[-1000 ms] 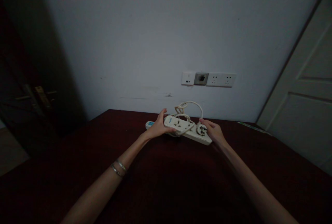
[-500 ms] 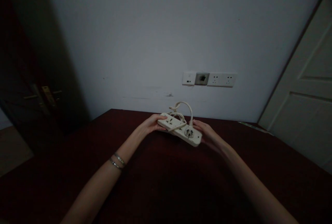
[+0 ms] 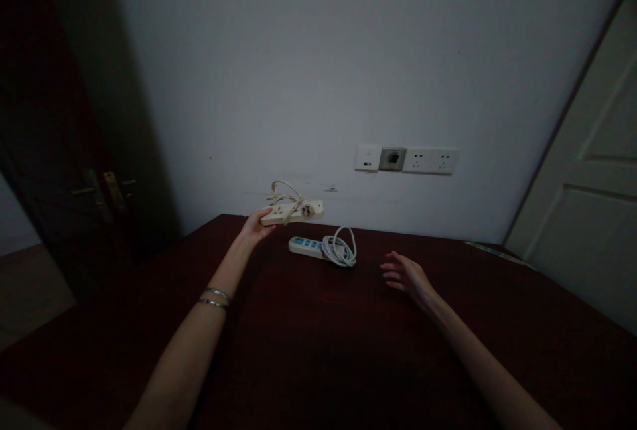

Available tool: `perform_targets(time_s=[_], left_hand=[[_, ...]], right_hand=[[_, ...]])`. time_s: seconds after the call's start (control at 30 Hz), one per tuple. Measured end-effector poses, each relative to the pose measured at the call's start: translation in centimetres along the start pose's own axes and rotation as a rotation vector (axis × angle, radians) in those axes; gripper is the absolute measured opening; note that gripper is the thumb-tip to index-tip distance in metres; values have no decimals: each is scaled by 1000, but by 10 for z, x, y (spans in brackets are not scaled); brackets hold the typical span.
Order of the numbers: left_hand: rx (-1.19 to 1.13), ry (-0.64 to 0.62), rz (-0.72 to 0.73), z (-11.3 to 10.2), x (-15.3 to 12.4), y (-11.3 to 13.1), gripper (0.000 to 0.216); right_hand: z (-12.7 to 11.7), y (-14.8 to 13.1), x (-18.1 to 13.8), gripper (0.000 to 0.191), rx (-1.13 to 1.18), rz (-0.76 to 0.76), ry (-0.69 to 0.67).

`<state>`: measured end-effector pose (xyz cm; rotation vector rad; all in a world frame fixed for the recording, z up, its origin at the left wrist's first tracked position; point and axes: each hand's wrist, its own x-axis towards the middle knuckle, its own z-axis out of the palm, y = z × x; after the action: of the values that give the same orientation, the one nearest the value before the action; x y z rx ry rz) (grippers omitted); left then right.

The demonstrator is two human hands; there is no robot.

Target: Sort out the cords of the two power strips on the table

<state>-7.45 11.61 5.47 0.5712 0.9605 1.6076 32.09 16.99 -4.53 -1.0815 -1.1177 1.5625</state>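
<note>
Cream strip (image 3: 281, 215): one, centre of the frame and slightly left, gripped at its left end; it appears raised, slightly tilted with the right end higher, its outline set partly against the wall (image 3: 279, 71). Sockets on the upper face. Cream cord (image 3: 283, 184) looped above and wrapped around the body; plug (image 3: 307, 210) lying against the right half, pins showing.

Left hand (image 3: 255, 227): left of centre, thumb over the cream strip's face and fingers beneath, pinching the end between them. Two silvery bangles (image 3: 213, 302) at the wrist, lower left.

Right hand (image 3: 407, 275): right of centre, over the table (image 3: 318, 337), fingers parted and loosely bent, pointing left; nearest item the white strip, just apart from the fingertips.

White strip (image 3: 307, 248): one, on the table at the middle of the frame, below the cream strip; blue socket panels; pale cord (image 3: 338, 251) coiled over its right end.

Table: dark red, filling the lower frame; thin pale piece (image 3: 500, 255) along its edge, at right.

Wall: pale, scuffed above the table; row of plates right of centre, comprising one white (image 3: 367, 158), one grey (image 3: 393, 158), one double socket (image 3: 430, 161).

Doors: dark door (image 3: 50, 151) with brass handle plate (image 3: 113, 188), left; pale panelled door (image 3: 597, 171), right.
</note>
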Motion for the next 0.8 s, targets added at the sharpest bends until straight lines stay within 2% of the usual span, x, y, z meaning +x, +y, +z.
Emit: perform_targets(time_s=[0.2, 0.43, 0.53, 0.8], left_hand=[[-18, 215, 50, -34, 16, -19, 35], [14, 434, 153, -48, 38, -44, 37], [35, 464, 179, -49, 45, -53, 33], [77, 426, 155, -45, 56, -71, 27]], right_hand=[[-13, 12, 4, 15, 47, -23, 53], [-14, 18, 6, 18, 34, -74, 29], [-15, 19, 7, 19, 17, -87, 25], [-14, 17, 5, 21, 0, -100, 24]])
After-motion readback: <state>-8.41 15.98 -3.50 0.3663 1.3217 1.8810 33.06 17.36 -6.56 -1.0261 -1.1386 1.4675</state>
